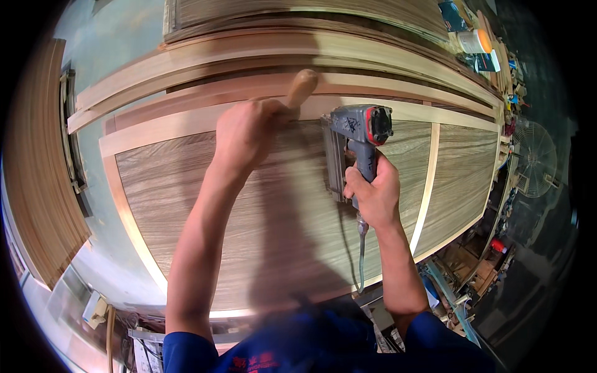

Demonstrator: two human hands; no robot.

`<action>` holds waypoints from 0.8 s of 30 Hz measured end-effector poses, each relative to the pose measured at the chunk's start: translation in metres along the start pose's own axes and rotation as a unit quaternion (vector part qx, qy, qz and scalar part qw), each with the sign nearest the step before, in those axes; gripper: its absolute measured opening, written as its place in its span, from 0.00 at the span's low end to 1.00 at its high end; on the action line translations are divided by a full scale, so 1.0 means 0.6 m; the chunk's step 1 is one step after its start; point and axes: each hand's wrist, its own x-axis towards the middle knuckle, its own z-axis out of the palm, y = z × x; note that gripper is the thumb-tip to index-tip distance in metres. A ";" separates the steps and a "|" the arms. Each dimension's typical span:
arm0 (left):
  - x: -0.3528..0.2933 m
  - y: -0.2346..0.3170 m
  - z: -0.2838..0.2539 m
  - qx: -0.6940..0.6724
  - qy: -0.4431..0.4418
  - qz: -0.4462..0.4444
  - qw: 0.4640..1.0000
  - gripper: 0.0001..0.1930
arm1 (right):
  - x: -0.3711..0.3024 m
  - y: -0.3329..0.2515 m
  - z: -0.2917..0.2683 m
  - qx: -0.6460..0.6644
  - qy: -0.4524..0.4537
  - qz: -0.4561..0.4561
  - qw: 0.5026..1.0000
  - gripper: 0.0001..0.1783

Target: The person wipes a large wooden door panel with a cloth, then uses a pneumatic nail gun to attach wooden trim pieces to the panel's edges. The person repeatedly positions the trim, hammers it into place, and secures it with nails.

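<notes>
My right hand (378, 189) is wrapped round the grip of a dark grey air nail gun (348, 124) with a red-trimmed end cap. An air hose (362, 248) hangs from the base of its handle. My left hand (245, 133) is closed on a tool with a rounded wooden handle (303, 86); its other end is hidden or blurred, so its kind does not show. Both hands are above a large wood-grain panel (205, 180). Pale wooden strips (174, 127) frame this panel, and one crosses it on the right.
Long wooden boards (249, 53) lie side by side beyond the panel. A stack of brown boards (43, 168) stands at the left. Small boxes and an orange-capped container (476, 41) sit at the far right. A caged fan (532, 158) and cluttered shelves are on the right.
</notes>
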 end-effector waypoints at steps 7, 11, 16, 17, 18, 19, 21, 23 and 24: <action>-0.004 -0.004 0.004 -0.014 0.019 0.011 1.000 0.07 | -0.008 -0.004 0.007 -0.019 0.022 0.003 1.000 0.16; 0.001 0.000 0.007 -0.007 0.006 0.019 1.000 0.07 | -0.010 0.000 0.003 -0.013 0.039 0.008 0.999 0.17; -0.006 -0.014 -0.006 -0.026 -0.005 0.001 1.000 0.07 | -0.009 -0.006 0.012 -0.016 0.045 0.007 0.999 0.16; -0.006 -0.011 -0.001 -0.024 -0.041 -0.013 0.999 0.07 | -0.009 -0.006 0.013 -0.024 0.046 0.011 0.999 0.16; -0.007 -0.016 -0.003 -0.006 -0.072 -0.038 0.997 0.07 | -0.015 0.006 0.015 0.049 0.054 0.012 0.997 0.17; -0.007 -0.019 0.002 0.021 -0.064 -0.030 0.997 0.08 | -0.019 0.027 0.007 0.040 0.044 -0.022 0.998 0.17; -0.016 -0.030 0.021 0.053 -0.020 0.013 0.998 0.09 | -0.053 0.023 -0.001 0.069 0.039 -0.011 0.997 0.17; -0.028 -0.026 0.028 0.068 0.030 0.058 0.996 0.07 | -0.089 0.029 -0.010 0.030 0.030 -0.019 0.999 0.17; -0.036 -0.015 0.026 0.054 0.042 0.071 0.995 0.06 | -0.105 0.046 -0.026 0.004 0.018 -0.017 1.000 0.17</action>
